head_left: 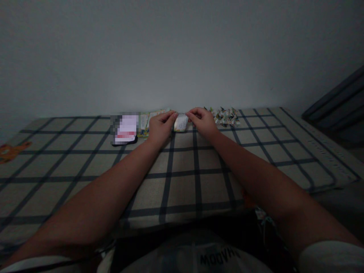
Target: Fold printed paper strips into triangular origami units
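Note:
Near the back of the table, my left hand (pixel 162 124) and my right hand (pixel 203 120) pinch the upper corners of a small white printed packet (pixel 181 123) between thumb and fingertips. Print covers its face, too small to read, and its lower end shows a greenish edge. Just left of my left hand lies a larger green and white printed pouch (pixel 144 124), partly hidden behind that hand. Beyond my right hand sits a pile of small wrapped packets (pixel 227 116) with white, green and orange colouring.
A pixelated phone-like object (pixel 126 129) lies left of the pouch. The checked tablecloth (pixel 182 159) covers the table, with an orange printed figure (pixel 13 151) at far left. A grey wall (pixel 182 53) rises behind, and dark folded fabric (pixel 338 102) stands at right.

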The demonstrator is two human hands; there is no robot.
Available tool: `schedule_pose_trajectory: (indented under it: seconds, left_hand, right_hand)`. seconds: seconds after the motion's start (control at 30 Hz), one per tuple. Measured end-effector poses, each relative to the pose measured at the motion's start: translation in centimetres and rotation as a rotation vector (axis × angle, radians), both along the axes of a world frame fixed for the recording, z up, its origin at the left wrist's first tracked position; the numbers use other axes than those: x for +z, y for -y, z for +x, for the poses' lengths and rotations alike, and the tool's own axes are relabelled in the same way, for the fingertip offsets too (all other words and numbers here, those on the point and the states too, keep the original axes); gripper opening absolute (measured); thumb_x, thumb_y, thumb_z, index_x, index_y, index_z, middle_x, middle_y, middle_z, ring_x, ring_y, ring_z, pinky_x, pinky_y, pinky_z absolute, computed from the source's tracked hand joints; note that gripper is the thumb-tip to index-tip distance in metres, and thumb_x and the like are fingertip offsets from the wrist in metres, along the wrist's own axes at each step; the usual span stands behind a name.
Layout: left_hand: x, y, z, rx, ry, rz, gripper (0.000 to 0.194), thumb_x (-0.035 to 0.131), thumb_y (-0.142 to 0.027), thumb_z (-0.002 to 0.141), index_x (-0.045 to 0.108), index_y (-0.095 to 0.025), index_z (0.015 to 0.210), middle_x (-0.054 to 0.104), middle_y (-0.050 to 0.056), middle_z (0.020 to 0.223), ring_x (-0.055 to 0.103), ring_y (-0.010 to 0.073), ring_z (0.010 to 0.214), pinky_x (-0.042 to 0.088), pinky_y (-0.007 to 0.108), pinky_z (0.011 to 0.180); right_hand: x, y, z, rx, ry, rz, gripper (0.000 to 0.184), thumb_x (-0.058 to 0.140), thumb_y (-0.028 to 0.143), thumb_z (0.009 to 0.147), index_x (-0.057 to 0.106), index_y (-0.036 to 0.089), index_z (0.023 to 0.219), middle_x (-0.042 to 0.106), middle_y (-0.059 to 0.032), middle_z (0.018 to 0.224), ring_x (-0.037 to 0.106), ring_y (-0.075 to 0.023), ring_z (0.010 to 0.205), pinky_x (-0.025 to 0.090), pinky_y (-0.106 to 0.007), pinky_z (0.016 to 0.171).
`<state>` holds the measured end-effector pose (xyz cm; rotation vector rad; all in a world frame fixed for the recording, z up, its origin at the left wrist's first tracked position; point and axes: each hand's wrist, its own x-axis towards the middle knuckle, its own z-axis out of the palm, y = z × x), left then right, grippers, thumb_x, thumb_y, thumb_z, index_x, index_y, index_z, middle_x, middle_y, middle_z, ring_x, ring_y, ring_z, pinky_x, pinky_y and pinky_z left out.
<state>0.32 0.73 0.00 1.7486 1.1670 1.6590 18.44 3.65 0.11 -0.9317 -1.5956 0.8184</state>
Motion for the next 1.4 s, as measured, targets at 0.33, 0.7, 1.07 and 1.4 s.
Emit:
schedule_pose_trajectory:
  seconds: [0.33, 0.7, 1.07, 1.4]
  left_hand:
    - [-0.1, 0.1, 0.1, 0.022, 0.051, -0.022, 0.027, 0.077, -0.048, 0.085, 0.078, -0.022, 0.079, 0.075, 0.001, 0.078, 0.066, 0.0178, 0.078, 0.055, 0.031, 0.074]
    - [-0.5, -0.4, 0.1, -0.121, 0.210, -0.227, 0.043, 0.085, -0.058, 0.073, 0.085, -0.019, 0.093, 0.082, 0.009, 0.094, 0.073, 0.0222, 0.090, 0.057, 0.036, 0.086]
    - [-0.8, -0.9, -0.1, -0.050, 0.101, -0.211, 0.028, 0.082, -0.042, 0.076, 0.082, -0.017, 0.088, 0.080, 0.008, 0.087, 0.072, 0.0207, 0.082, 0.057, 0.033, 0.079]
    - [-0.7, -1.1, -0.4, 0.046, 0.070, -0.124, 0.022, 0.078, -0.039, 0.080, 0.080, -0.018, 0.085, 0.080, 0.006, 0.086, 0.071, 0.0194, 0.082, 0.057, 0.032, 0.081]
  right_hand:
    - [-0.2, -0.1, 0.2, 0.087, 0.059, -0.055, 0.036, 0.074, 0.053, 0.087, 0.066, 0.020, 0.075, 0.061, 0.0002, 0.070, 0.055, -0.0137, 0.066, 0.049, -0.027, 0.061]
    - [0.2, -0.3, 0.2, 0.010, -0.028, -0.097, 0.029, 0.075, 0.040, 0.088, 0.062, 0.019, 0.073, 0.060, 0.0023, 0.065, 0.053, -0.0104, 0.058, 0.047, -0.024, 0.058]
    - [0.4, 0.1, 0.5, 0.055, -0.098, -0.138, 0.030, 0.076, 0.046, 0.088, 0.073, 0.017, 0.087, 0.069, -0.0015, 0.075, 0.060, -0.0115, 0.065, 0.049, -0.022, 0.055]
    - [0.3, 0.1, 0.4, 0.097, -0.074, -0.226, 0.010, 0.074, 0.026, 0.088, 0.072, 0.016, 0.090, 0.072, -0.0014, 0.077, 0.063, -0.0104, 0.067, 0.050, -0.019, 0.055]
